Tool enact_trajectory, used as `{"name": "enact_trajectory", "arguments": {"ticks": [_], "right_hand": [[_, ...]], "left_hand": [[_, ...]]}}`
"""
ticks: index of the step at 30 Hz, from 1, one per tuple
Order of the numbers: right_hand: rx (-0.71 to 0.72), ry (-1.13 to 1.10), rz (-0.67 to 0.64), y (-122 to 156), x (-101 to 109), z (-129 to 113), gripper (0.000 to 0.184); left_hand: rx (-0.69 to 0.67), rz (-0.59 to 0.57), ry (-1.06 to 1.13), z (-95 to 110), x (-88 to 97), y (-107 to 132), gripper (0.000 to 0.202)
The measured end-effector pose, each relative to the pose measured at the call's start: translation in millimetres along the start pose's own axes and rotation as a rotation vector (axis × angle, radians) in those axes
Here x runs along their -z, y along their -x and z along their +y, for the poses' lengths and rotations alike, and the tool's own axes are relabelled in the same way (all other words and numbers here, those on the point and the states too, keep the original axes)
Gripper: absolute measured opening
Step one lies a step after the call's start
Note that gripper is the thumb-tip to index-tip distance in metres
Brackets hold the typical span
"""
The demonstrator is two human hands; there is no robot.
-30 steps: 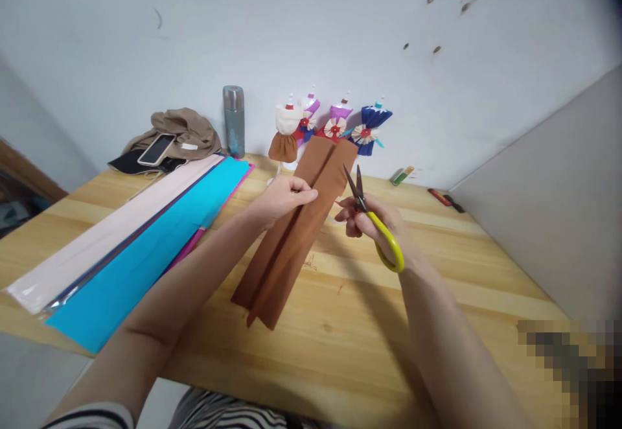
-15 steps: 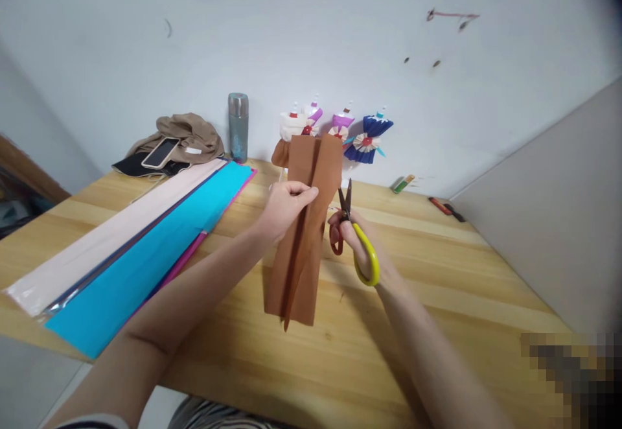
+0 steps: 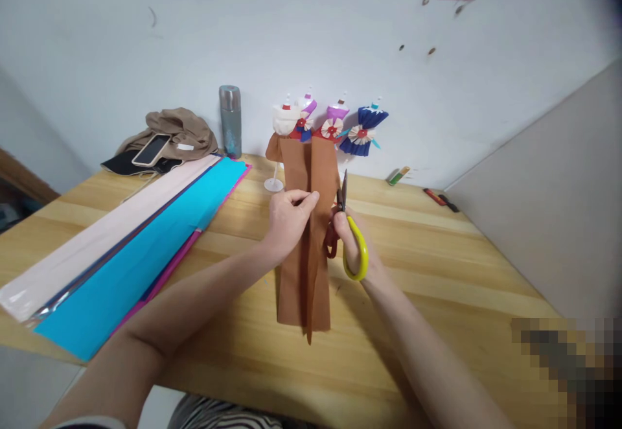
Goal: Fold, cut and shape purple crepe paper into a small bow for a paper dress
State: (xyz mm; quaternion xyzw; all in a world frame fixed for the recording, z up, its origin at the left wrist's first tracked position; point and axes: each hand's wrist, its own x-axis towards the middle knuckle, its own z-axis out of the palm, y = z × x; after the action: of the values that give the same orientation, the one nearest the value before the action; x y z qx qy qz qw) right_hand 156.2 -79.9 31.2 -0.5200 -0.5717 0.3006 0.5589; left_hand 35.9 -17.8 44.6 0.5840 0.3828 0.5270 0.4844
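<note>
A long strip of brown crepe paper (image 3: 295, 293), creased lengthwise into folds, stands in front of me over the table. My left hand (image 3: 290, 218) pinches it near the middle between thumb and fingers. In my right hand (image 3: 350, 238) is a pair of scissors (image 3: 357, 254) with one yellow and one red handle. Their dark blades are spread apart and point upward beside the paper's right edge. Some of the right fingers are hidden behind the scissors and the paper.
Paper-wrapped decorations (image 3: 335, 118) stand by the wall behind the brown paper. Left lie long folded sheets (image 3: 160, 241) in blue and pale pink, a phone (image 3: 151, 150) on a brown cloth (image 3: 189, 132), and an upright flask (image 3: 230, 121). A green tube (image 3: 399, 175) lies at the back right.
The scissors have come closer to the paper's right edge. The paper's lower end has swung right, and it now hangs straighter. The view has shifted slightly.
</note>
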Motion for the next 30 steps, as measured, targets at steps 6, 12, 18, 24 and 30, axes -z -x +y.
{"name": "enact_trajectory", "arguments": {"ticks": [6, 12, 18, 24, 30], "right_hand": [[0.006, 0.080, 0.028, 0.4, 0.9, 1.6, 0.042], [-0.027, 0.115, 0.026, 2.9, 0.9, 1.9, 0.042], [-0.109, 0.086, 0.050, 4.2, -2.1, -1.5, 0.048], [-0.108, 0.083, 0.032, 5.7, -2.8, -3.8, 0.047], [-0.107, 0.112, 0.028, 5.1, -2.3, -5.7, 0.047]], "left_hand": [[-0.013, 0.043, -0.011, 2.6, -1.1, 1.1, 0.027], [-0.023, 0.044, -0.062, 4.6, -1.4, 2.0, 0.025], [-0.064, 0.058, -0.085, 1.1, -2.9, 2.6, 0.028], [-0.103, 0.081, -0.116, -0.2, -3.7, 3.5, 0.028], [-0.106, 0.085, -0.116, -2.2, -4.7, 2.8, 0.025]]}}
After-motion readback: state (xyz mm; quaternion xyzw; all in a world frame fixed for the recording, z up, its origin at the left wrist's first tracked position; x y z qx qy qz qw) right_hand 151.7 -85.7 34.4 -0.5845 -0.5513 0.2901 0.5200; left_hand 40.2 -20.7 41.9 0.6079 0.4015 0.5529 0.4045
